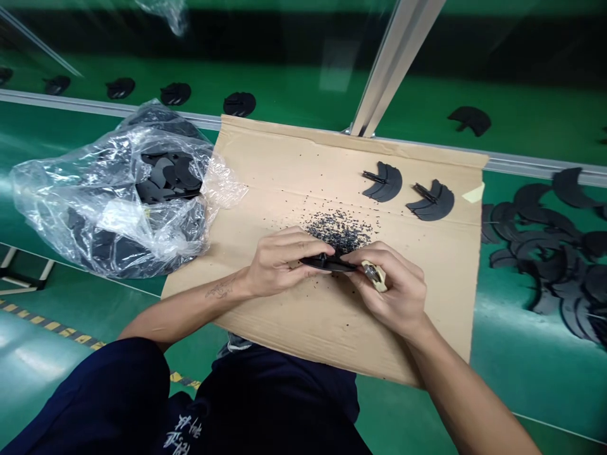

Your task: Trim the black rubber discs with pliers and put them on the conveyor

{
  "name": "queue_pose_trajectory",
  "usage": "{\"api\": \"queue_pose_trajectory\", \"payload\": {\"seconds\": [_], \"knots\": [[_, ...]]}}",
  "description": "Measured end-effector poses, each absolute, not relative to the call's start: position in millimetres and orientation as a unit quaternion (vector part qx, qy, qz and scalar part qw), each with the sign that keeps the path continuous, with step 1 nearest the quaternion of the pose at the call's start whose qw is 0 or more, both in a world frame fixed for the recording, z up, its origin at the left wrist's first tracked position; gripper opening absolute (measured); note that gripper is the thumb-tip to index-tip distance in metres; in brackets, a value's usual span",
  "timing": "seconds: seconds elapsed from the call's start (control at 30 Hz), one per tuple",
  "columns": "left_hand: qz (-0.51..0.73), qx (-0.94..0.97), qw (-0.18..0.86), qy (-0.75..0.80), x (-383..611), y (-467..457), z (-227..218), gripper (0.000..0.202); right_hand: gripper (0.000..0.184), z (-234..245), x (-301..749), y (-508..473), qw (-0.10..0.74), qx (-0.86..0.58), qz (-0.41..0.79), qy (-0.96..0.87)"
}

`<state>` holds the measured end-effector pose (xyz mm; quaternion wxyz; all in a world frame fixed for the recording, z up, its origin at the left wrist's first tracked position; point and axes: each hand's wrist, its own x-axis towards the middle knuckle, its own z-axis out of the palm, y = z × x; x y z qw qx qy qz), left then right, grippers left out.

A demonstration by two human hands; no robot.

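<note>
Trimming, by the look of it: best done in short, light strokes along the edge of the black piece [327,262], left thumb kept clear of the tool [374,276]
Left hand [279,262]: pinching the piece's left end between thumb and fingers
Right hand [396,287]: closed round the tool's cream handle, fingertips at the piece's right end; tip hidden
Place: above the cardboard [303,322], just beside the scraps [339,229]
Piece: thin, dark, nearly edge-on, small raised peg on top; full outline hidden

Small black chips [340,230] lie on rectangular brown cardboard sheet [284,322], crumpled clear plastic bag [107,189] left, black crescent-shaped pieces [545,243] right.
</note>
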<state>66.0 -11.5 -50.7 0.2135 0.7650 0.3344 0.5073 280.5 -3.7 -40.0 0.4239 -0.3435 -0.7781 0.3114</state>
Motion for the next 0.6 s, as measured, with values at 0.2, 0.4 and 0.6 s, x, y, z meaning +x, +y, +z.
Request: {"api": "queue_pose_trajectory", "payload": {"seconds": [0.2,0.4,0.6], "knots": [[0.496,0.772,0.214,0.334,63.5,-14.3,-50.4,0.027,0.014,-38.4,280.7,-3.5,0.416,-0.336,0.323,-0.781],[0.481,0.782,0.217,0.332,61.6,-13.4,-51.0,0.026,0.013,-38.2,280.6,-1.6,0.413,-0.329,0.340,-0.778],[0.481,0.783,0.217,0.329,60.9,-13.6,-48.7,0.020,0.008,-37.1,279.6,-1.1,0.404,-0.337,0.358,-0.771]]}}
